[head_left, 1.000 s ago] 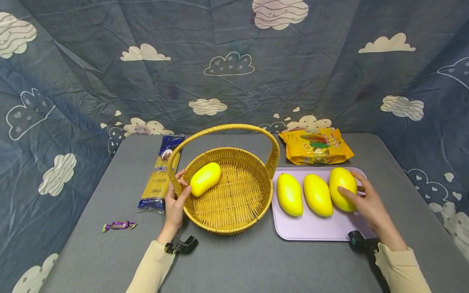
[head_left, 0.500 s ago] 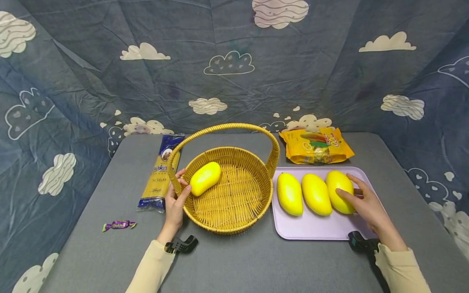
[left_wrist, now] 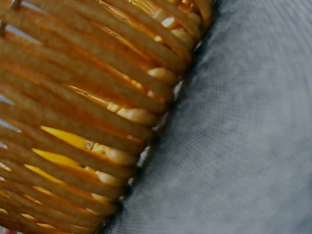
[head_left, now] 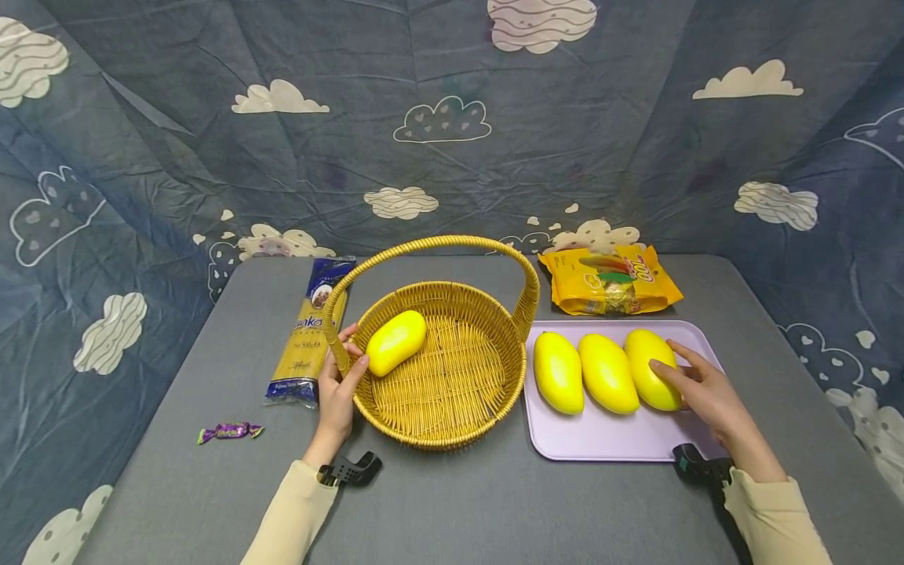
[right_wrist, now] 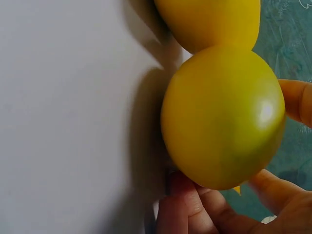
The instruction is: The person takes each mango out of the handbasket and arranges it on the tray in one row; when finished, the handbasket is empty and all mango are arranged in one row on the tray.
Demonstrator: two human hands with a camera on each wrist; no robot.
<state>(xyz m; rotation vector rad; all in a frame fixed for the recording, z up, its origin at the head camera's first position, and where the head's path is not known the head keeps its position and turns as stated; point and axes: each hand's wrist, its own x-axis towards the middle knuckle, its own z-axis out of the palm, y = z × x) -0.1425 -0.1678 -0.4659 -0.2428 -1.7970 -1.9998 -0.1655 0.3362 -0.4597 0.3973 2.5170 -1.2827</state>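
Observation:
My left hand grips the left side of a round wicker basket, near the foot of its arched handle. A yellow mango lies inside against the left wall. In the left wrist view, the woven side of the basket fills the left part. On a lilac tray, three more mangoes stand side by side. My right hand holds the rightmost mango with thumb and fingers. The right wrist view has this mango touching its neighbour, with fingers below it and the thumb beside it.
A pasta packet lies left of the basket, partly behind its handle. Nearer the front left is a purple wrapped candy. An orange-yellow snack bag sits behind the tray. A cloud-patterned cloth hangs behind the table.
My right hand has shifted the rightmost mango leftward on the tray, up against the middle one, which has slid slightly left. My left hand keeps its hold on the basket.

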